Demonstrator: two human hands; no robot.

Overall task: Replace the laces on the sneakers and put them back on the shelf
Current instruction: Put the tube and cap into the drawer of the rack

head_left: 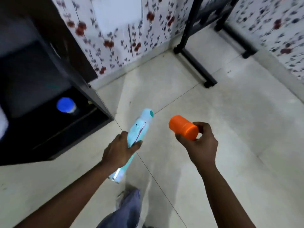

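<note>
So left hand (120, 149) fingers wrap a pale blue bottle (137, 137); right hand (199, 142) fingers pinch its orange cap (183, 127), no sneakers visible.

The pale tiled floor (213, 129) is evenly and brightly lit with only soft, faint shadows, while the dark cabinet (49, 99) at the left sinks into deep shade, its inside nearly black apart from a glowing blue lid (65, 104). Motion blur smears the whole view, most strongly across the flowered wallpaper (118, 38) and the black rack legs (194, 60) at the top. Wide-angle distortion bends straight edges and floor joints toward the borders.
</note>
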